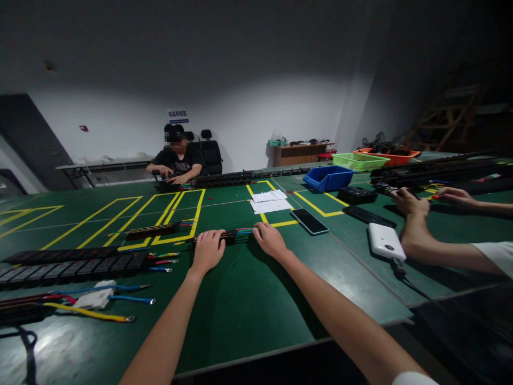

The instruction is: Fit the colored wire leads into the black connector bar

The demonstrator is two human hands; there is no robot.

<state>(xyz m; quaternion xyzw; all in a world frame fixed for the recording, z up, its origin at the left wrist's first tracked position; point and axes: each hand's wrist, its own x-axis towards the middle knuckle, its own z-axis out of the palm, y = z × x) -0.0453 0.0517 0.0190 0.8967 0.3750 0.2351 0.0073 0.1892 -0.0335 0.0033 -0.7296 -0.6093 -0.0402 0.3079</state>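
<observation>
A short black strip point(230, 238) with coppery edges lies on the green table in front of me. My left hand point(210, 249) is closed over its left part, fingers curled round the top. Red, blue and green wires point(242, 231) run out of its right end. My right hand point(270, 239) pinches those wires near their tips, which its fingers hide. Just beyond my left hand lies a similar strip point(152, 231) with thin wires at its right end.
Black socket strips point(76, 267) with lugged wires lie at left, by a yellow cable point(88, 312). White papers point(270, 201), a phone point(309, 221), a white power bank point(386, 241) and a blue bin point(327, 178) stand right. A co-worker's hands point(411, 203) work there; another person point(176, 158) sits opposite.
</observation>
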